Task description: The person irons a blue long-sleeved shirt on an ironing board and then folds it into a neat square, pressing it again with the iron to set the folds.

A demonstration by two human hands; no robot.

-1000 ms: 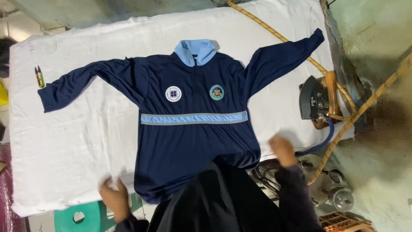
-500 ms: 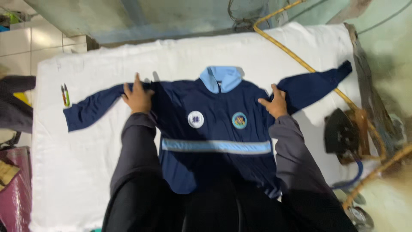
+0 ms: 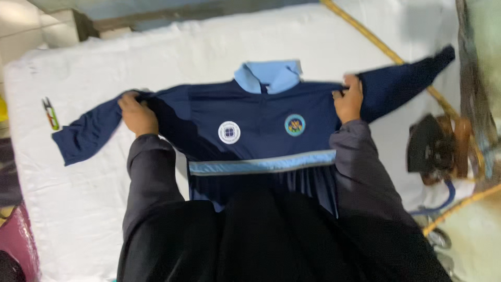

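Head view: each hand (image 3: 136, 112) (image 3: 348, 99) grips shirt (image 3: 261, 130) shoulders; clippers (image 3: 50, 113) left, iron (image 3: 436, 149) right.

Navy shirt (image 3: 261, 130): smooth knit cloth with a faint sheen; paler blue cloth collar (image 3: 269, 75) and a chest band (image 3: 261, 166) of slightly glossier tape. Two round badges (image 3: 229, 132), flat and matt, printed or stitched, cannot tell which. Table cover (image 3: 94, 209): white padded cloth, matt, lightly textured. Sleeves (image 3: 151, 177) of the person: dark matt cloth. Thread snips (image 3: 50, 113): small, with coloured plastic-looking handles. Iron (image 3: 433, 149): dark, dull surface, blurred. Cord (image 3: 386, 52): yellowish woven covering.
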